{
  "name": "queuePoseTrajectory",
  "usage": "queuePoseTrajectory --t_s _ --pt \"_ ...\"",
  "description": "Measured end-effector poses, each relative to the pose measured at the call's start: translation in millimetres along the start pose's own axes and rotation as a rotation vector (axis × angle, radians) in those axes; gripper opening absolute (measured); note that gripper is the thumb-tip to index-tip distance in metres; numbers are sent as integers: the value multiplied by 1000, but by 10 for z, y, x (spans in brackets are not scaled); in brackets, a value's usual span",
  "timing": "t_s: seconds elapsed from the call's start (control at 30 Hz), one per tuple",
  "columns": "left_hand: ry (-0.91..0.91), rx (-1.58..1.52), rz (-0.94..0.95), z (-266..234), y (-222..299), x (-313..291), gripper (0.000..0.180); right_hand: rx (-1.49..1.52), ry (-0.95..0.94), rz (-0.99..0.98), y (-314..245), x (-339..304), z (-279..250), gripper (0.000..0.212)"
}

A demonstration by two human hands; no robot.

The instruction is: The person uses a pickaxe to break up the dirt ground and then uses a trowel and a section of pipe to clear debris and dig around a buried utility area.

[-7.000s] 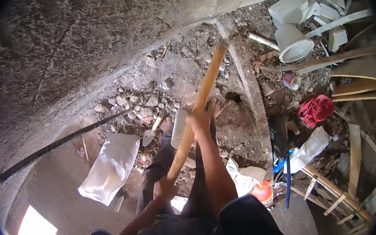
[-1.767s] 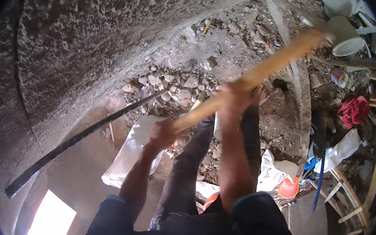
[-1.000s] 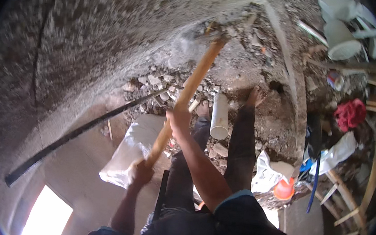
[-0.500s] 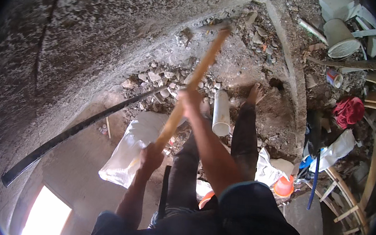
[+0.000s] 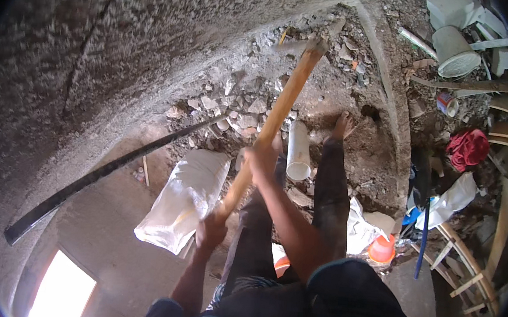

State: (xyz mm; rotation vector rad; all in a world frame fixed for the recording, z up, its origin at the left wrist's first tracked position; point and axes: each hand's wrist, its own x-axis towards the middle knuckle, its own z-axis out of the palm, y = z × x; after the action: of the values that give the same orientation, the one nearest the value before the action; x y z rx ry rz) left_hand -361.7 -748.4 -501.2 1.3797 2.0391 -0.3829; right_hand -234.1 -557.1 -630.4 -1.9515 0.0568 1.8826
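Note:
Both my hands are closed round the thick, pale wooden handle of a long digging tool [image 5: 285, 103]. My left hand [image 5: 211, 232] grips near its lower end, and my right hand [image 5: 256, 163] holds it around the middle. The handle slants up and to the right, over the rubble by the wall. Its dark metal head [image 5: 301, 46] points left and is blurred, so its exact shape and whether it touches the ground cannot be made out. A white pipe [image 5: 299, 150] lies between my legs, close to my right hand. Broken stones [image 5: 249, 112] are heaped under the handle.
The rough wall [image 5: 54, 78] rises at left. A long black bar [image 5: 115, 172] leans near a full white sack [image 5: 186, 195]. To the right are a concrete ridge [image 5: 389, 92], a white bucket [image 5: 455, 54], a red cloth [image 5: 468, 148], an orange container [image 5: 381, 250] and a wooden ladder-like frame [image 5: 469, 271].
The tool's head has shifted slightly right and down. Both my hands have moved down with the handle, my left hand also a little to the right.

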Motion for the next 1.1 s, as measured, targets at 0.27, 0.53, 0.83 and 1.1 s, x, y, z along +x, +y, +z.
queuePoseTrajectory --t_s 0.27,0.53,0.83,1.1 --pt "-364 32 -361 127 -214 161 29 -18 -13 209 195 312 287 19" --pt "-446 -147 -631 -123 128 -843 35 -454 -113 71 1317 -213 -26 25" --pt "-258 -59 -200 -94 747 792 29 68 -3 24 -637 635 -218 19" --pt "-577 -81 -543 133 261 -257 37 -191 -73 285 931 538 -34 20"
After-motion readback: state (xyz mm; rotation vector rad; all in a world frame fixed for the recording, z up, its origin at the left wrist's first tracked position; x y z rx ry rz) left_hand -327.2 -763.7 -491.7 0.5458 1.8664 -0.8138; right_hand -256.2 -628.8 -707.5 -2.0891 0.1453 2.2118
